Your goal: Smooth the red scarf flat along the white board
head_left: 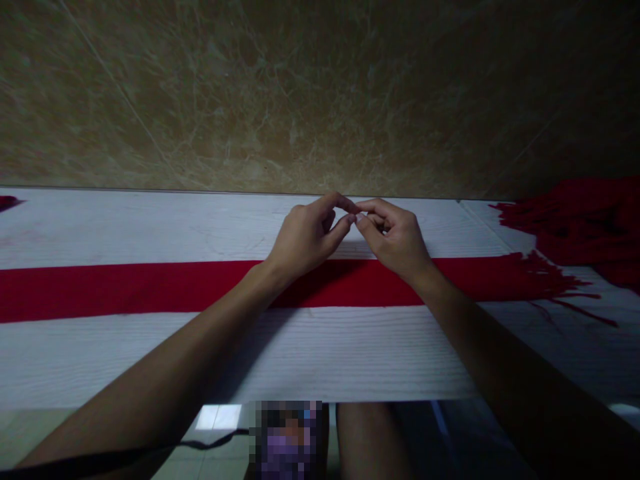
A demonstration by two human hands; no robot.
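Observation:
A long red scarf (165, 288) with a fringed right end lies stretched flat across the white wood-grain table. Above it, my left hand (313, 233) and my right hand (393, 237) meet, their fingertips touching over the table's far part. On each hand the thumb and index finger are pinched together. Anything between those fingertips is too small to make out. My forearms pass over the scarf and cover parts of it.
A heap of red fringed fabric (590, 227) lies at the table's right end. Another red tip (9, 202) shows at the far left. Behind the table (125, 227) rises a brown marbled wall (300, 93). A dark cord (215, 441) hangs below the near edge.

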